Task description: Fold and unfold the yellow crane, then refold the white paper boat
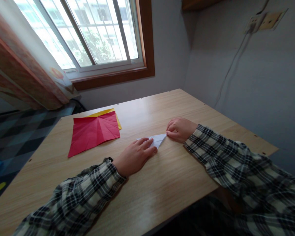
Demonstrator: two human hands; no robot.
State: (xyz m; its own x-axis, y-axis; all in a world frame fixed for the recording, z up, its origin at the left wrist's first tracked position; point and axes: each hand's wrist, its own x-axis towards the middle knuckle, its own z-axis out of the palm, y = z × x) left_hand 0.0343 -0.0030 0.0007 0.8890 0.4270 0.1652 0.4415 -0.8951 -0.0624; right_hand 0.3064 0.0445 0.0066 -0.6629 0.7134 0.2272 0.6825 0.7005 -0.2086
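A small piece of white paper (158, 139), folded to a pointed shape, lies on the wooden table between my hands. My left hand (136, 155) rests palm down over its left part, fingers outstretched and pressing on the sheet, so that end is mostly hidden. At the paper's right tip, my right hand (179, 128) is closed, with thumb and finger pinching the point. Farther left lies a creased red sheet of paper (95, 132), partly covering a yellow sheet (104, 112).
The pale wooden table (147, 196) has its far edge near the wall below a window (98, 32). A patterned curtain (27, 62) hangs at the left. On the right wall, a cable (231, 67) runs down from a socket (254, 23).
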